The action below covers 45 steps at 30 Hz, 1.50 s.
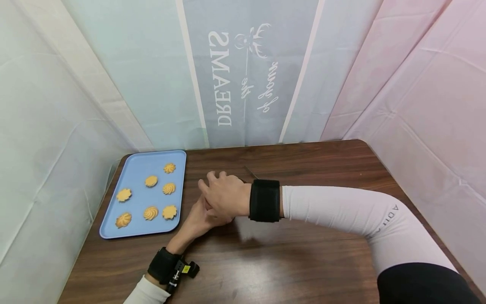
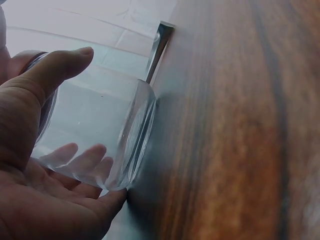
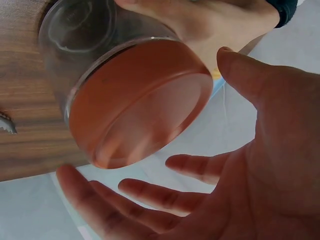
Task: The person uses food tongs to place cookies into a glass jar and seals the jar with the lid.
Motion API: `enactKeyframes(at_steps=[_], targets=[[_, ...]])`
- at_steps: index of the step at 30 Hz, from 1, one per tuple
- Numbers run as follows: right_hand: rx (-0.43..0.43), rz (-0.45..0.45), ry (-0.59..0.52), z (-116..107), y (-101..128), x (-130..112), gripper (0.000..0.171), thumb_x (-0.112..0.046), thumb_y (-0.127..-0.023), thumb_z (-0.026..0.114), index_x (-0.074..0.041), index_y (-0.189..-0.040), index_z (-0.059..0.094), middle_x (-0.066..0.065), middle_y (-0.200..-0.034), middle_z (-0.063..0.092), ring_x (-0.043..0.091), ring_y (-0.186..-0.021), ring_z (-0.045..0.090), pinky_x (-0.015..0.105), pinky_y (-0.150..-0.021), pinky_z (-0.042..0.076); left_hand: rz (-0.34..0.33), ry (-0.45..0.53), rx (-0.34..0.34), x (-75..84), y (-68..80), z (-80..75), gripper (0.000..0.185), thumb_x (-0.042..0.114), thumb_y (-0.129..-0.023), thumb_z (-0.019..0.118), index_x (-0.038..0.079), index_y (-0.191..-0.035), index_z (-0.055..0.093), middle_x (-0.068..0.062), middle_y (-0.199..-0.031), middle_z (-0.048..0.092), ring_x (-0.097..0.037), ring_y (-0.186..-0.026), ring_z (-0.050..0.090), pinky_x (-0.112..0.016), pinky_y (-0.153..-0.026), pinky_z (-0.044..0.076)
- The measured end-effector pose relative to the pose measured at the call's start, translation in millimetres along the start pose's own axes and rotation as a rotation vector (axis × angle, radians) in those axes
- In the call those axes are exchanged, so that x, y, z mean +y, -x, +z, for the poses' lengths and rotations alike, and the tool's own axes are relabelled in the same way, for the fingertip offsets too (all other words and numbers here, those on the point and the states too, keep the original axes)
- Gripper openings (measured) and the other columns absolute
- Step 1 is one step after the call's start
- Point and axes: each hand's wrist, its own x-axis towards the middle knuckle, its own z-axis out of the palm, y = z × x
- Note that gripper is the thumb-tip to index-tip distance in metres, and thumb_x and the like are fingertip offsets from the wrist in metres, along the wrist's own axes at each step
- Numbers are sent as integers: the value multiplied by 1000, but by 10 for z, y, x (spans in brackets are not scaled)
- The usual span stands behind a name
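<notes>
The left hand (image 2: 35, 165) curls around a clear glass jar (image 2: 95, 135) while the right hand (image 3: 240, 175) hovers spread over its lid (image 3: 140, 100).

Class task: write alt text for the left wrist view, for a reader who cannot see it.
A left hand grips a clear glass jar standing on a dark wooden table, thumb across its near side, fingers showing through the glass. A metal utensil tip lies beyond.

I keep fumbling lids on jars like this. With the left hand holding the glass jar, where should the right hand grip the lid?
Grip the round lid by its rim, coming straight down from above the jar. The left hand already wraps the clear wall, so the side is taken; the lid is a flat disc, so the right hand's fingers and thumb can probably spread around its edge.
</notes>
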Motion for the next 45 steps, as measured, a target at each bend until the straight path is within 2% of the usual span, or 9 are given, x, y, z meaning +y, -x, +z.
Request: enactKeyframes(at_steps=[5, 8, 10, 15, 22, 28, 36, 41, 45], targets=[[23, -40, -44, -3, 16, 49, 56, -57, -104, 60, -9, -132, 65, 11, -114, 66, 27, -91, 70, 32, -70, 63, -64, 33, -12, 24, -27, 7, 100, 35, -83, 93, 17, -160, 32, -5, -147, 57, -21, -125, 61, -48, -105, 49], [1, -64, -90, -10, 15, 75, 45, -48, -106, 61, -9, -128, 67, 10, -111, 67, 26, -90, 70, 31, -72, 62, -77, 33, -15, 33, -36, 8, 99, 35, -83, 93, 16, -160, 32, -5, -146, 57, -21, -124, 61, -49, -106, 49], [-21, -77, -114, -21, 10, 92, 42, -42, -107, 61, -10, -131, 65, 11, -113, 67, 26, -95, 69, 32, -77, 61, -84, 47, -13, 40, -39, 6, 98, 33, -83, 93, 16, -159, 34, -5, -144, 58, -22, -123, 61, -49, -105, 49], [-74, -112, -127, -50, -11, 139, 48, -40, -105, 65, -11, -143, 59, 12, -123, 66, 28, -109, 66, 36, -92, 58, -105, 75, -11, 54, -40, -2, 93, 32, -82, 93, 17, -156, 39, -2, -138, 64, -20, -119, 63, -47, -103, 50], [-83, -175, -81, -55, -32, 191, 67, -48, -100, 72, -14, -154, 52, 9, -136, 62, 26, -121, 63, 35, -101, 53, -144, 62, -21, 75, -24, -15, 95, 33, -84, 92, 16, -159, 35, -4, -138, 64, -21, -121, 64, -47, -102, 51], [-88, -188, -87, -53, -29, 195, 71, -50, -97, 75, -16, -156, 51, 8, -138, 61, 27, -122, 62, 35, -97, 55, -142, 67, -23, 71, 1, -3, 93, 31, -84, 92, 16, -157, 36, -4, -136, 64, -21, -119, 64, -44, -100, 53], [-57, -190, -55, -121, 48, 211, 64, -51, -98, 73, -17, -150, 56, 6, -131, 63, 24, -117, 63, 33, -93, 56, -123, 69, -20, 39, 6, 17, 88, 32, -84, 92, 15, -153, 40, -5, -133, 64, -20, -116, 65, -44, -98, 53], [-22, -179, -47, -181, 146, 262, 64, -48, -97, 75, -16, -149, 57, 8, -133, 64, 26, -118, 64, 34, -94, 57, -113, 94, -30, 20, 4, 20, 98, 28, -83, 93, 19, -159, 32, -9, -137, 61, -24, -118, 63, -46, -99, 51], [26, -159, -55, -215, 265, 322, 54, -43, -96, 76, -16, -141, 62, 7, -124, 65, 26, -111, 64, 34, -88, 59, -121, 101, -12, 35, 7, 2, 104, 27, -80, 95, 19, -160, 29, -12, -141, 58, -28, -123, 61, -47, -101, 50]])
